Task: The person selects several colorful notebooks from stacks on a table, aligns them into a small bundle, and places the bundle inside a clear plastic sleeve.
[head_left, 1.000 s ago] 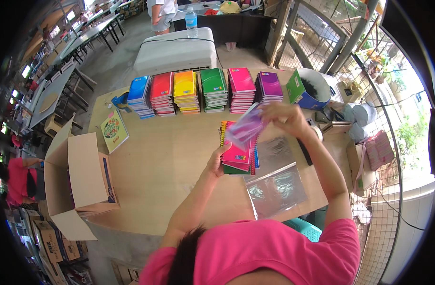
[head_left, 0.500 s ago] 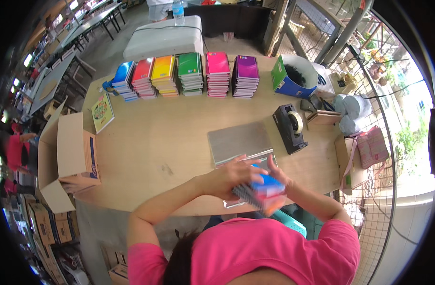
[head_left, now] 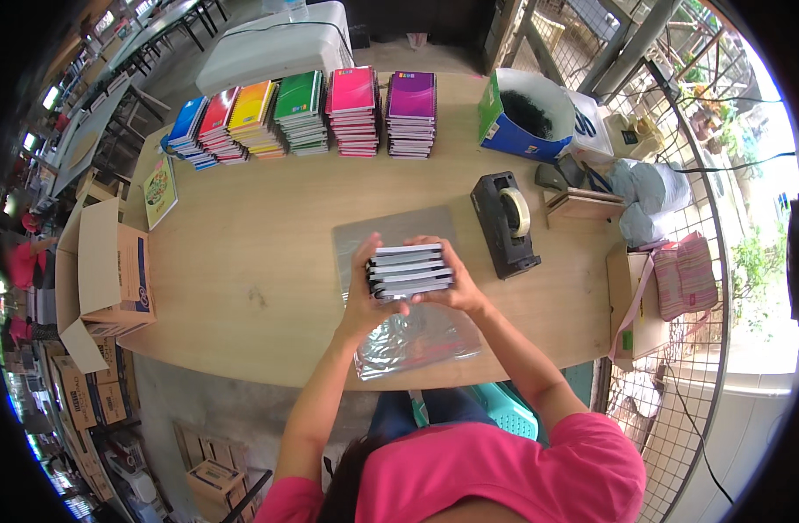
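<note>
Between my two hands I grip a small stack of spiral notebooks [head_left: 410,271], its page edges facing up toward me. My left hand [head_left: 363,286] closes on the stack's left side, and my right hand [head_left: 453,277] wraps its right side. The covers are mostly turned out of sight. Beneath the stack, clear plastic sheets [head_left: 417,342] lie on the table, their shiny near part wrinkled. Along the far side stand piles of notebooks: blue [head_left: 188,122], red [head_left: 219,118], yellow [head_left: 252,106], green [head_left: 299,96], pink [head_left: 353,91] and purple [head_left: 411,98].
A black tape dispenser [head_left: 504,225] stands to the right of my hands. Beyond it are a blue-green box [head_left: 523,118] and a small wooden holder [head_left: 582,209]. An opened cardboard box [head_left: 112,270] is at the left edge, near a yellow booklet [head_left: 160,193]. Wire mesh borders the right side.
The notebooks have turned from a tilted, blurred position with coloured covers showing to page edges upward. Both hands have moved left and farther over the table. The view has shifted slightly.
</note>
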Demonstrator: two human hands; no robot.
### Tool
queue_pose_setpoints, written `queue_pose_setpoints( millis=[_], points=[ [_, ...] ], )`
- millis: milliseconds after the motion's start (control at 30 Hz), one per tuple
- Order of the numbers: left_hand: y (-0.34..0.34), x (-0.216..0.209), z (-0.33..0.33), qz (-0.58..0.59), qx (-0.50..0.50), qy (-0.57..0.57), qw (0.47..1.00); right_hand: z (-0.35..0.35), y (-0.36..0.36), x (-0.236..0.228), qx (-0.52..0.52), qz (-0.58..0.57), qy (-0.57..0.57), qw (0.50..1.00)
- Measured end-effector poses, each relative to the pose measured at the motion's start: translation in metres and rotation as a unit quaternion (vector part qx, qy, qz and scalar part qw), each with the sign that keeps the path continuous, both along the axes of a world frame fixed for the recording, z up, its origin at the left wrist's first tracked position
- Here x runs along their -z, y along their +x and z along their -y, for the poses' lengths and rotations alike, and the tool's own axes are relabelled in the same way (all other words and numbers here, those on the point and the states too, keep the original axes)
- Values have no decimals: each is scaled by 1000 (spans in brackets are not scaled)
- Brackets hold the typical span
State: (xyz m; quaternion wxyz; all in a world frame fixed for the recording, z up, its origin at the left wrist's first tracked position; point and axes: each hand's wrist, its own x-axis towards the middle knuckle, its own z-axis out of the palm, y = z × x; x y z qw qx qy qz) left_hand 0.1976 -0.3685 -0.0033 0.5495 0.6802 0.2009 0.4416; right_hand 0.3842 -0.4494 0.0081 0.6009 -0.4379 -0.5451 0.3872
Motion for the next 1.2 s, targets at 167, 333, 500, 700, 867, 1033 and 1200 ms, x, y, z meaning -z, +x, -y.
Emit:
queue_pose_setpoints(
  millis=[167, 333, 500, 700, 867, 1033, 1200],
  points=[
    [11, 54, 8, 72, 11, -227, 971, -5, -19, 58, 74, -72, -89, 991],
    [21, 48, 1, 82, -43, -132, 987, -11, -40, 63, 175, -70, 20, 982],
    [14, 60, -1, 66, -34, -144, 987, -14, -50, 71, 196, -56, -11, 979],
    [11, 52, 1, 35, -3, -132, 991, -9, -55, 78, 216, -40, 11, 975],
    [9, 63, -5, 67, -24, -95, 993, -10, -61, 81, 235, -40, 36, 970],
    [8, 75, 2, 41, -30, -115, 992, -9, -62, 89, 291, -26, 36, 956],
    [10, 68, 0, 48, -6, -108, 993, -12, -54, 101, 278, 7, 50, 959]
  ],
)
